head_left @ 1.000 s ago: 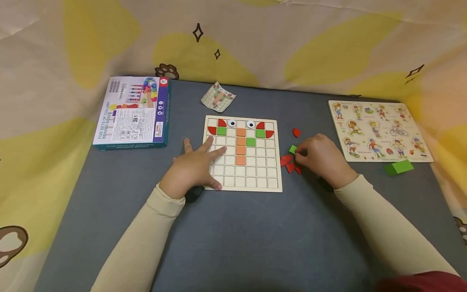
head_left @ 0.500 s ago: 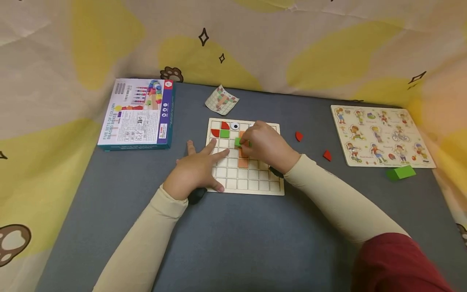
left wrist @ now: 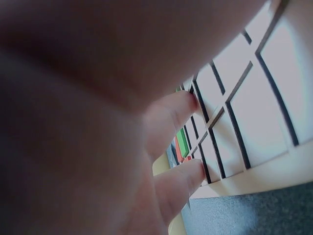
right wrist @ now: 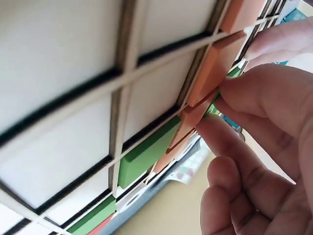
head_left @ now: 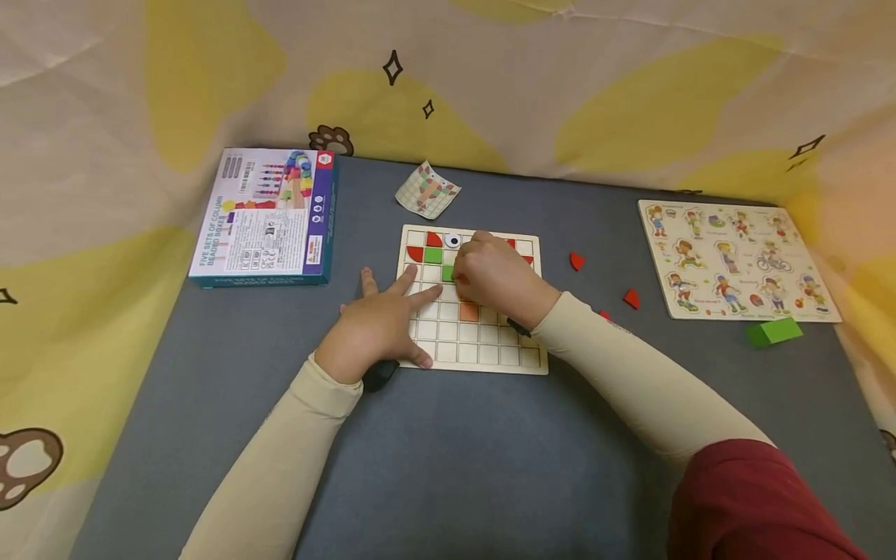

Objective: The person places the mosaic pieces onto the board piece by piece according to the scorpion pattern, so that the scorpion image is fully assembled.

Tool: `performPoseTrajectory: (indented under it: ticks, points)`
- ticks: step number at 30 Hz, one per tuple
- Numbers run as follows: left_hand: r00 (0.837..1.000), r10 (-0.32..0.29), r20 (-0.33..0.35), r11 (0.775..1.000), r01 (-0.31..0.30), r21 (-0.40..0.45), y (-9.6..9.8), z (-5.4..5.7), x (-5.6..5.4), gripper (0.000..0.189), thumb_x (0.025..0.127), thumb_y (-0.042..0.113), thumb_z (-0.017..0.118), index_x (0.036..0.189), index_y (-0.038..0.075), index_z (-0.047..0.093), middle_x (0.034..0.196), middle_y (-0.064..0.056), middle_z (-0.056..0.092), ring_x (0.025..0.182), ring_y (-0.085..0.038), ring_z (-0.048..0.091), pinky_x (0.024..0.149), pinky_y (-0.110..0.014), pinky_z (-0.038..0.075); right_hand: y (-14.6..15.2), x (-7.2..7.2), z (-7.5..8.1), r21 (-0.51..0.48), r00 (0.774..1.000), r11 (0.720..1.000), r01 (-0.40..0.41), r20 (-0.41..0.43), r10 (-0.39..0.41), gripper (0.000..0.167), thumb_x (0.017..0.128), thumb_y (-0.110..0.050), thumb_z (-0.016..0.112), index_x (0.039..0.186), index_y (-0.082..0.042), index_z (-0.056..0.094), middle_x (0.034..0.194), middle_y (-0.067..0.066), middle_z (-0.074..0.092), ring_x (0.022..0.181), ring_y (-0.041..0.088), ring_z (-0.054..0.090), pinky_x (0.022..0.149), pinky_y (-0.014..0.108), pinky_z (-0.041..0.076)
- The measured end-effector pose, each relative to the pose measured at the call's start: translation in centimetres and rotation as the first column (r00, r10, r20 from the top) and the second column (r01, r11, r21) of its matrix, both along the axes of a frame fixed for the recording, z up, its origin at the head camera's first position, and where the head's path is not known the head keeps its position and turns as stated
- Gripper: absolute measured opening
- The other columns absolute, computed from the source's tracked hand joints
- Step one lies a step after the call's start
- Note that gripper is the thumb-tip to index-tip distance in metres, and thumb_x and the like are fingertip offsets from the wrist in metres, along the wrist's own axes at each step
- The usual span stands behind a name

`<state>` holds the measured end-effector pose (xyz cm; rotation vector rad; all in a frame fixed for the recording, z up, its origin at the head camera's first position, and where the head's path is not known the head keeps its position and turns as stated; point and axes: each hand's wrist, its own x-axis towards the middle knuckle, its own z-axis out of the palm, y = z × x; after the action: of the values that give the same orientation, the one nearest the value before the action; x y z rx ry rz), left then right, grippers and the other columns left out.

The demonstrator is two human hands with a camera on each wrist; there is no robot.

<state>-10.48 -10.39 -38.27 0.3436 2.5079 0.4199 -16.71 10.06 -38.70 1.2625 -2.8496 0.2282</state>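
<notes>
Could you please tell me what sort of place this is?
It looks like a play or learning corner, though home or classroom I cannot tell: a wooden grid board with coloured tiles and a picture board of cartoon figures lie on a grey table, backed by patterned cloth.

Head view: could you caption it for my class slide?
Left hand spread partly over a wooden grid board, right hand pinching a green square tile, loose red quarter-circle tiles nearby.
</notes>
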Motion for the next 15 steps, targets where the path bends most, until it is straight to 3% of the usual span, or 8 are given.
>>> performPoseTrajectory:
  ticks: [5, 13, 15]
  points:
    - [1.0, -0.004, 0.003, 1.0, 0.004, -0.008, 0.0, -0.01, -0.07, 0.116, 0.07, 0.051, 0.097, 0.167, 0.035, 0.034, 0.178, -0.009, 0.002, 0.146, -0.071, -0.012, 0.093, -0.092, 0.026, 0.04, 0.51, 0.31, 0.029, 0.999, 0.999, 0.044, -0.013, -0.043, 0.013, 0.091, -0.005, 0.073, 0.085, -0.012, 0.083, 0.101, 0.008, 0.077, 0.098, 0.031, 0.061, 0.084, 0.045, 0.052]
    - [1.0, -0.004, 0.002, 1.0, 0.004, -0.004, -0.04, 0.01, -0.05, 0.117, 0.07, 0.05, 0.097, 0.167, 0.034, 0.034, 0.178, -0.009, 0.002, 0.146, -0.072, -0.012, 0.093, -0.092, 0.026, 0.15, 0.19, 0.29, 0.022, 0.997, 0.997, 0.076, -0.014, -0.076, 0.013, 0.092, -0.008, 0.074, 0.085, -0.016, 0.082, 0.104, 0.005, 0.077, 0.096, 0.029, 0.06, 0.083, 0.045, 0.052]
    - [1.0, -0.004, 0.005, 1.0, 0.004, -0.004, 0.01, 0.04, -0.04, 0.116, 0.07, 0.05, 0.097, 0.167, 0.034, 0.034, 0.178, -0.009, 0.002, 0.147, -0.071, -0.012, 0.093, -0.092, 0.025, 0.54, 0.01, 0.37, -0.014, 0.997, 0.997, 0.078, 0.006, -0.078, 0.011, 0.093, -0.009, 0.074, 0.089, -0.014, 0.083, 0.105, 0.005, 0.077, 0.098, 0.029, 0.061, 0.088, 0.044, 0.051]
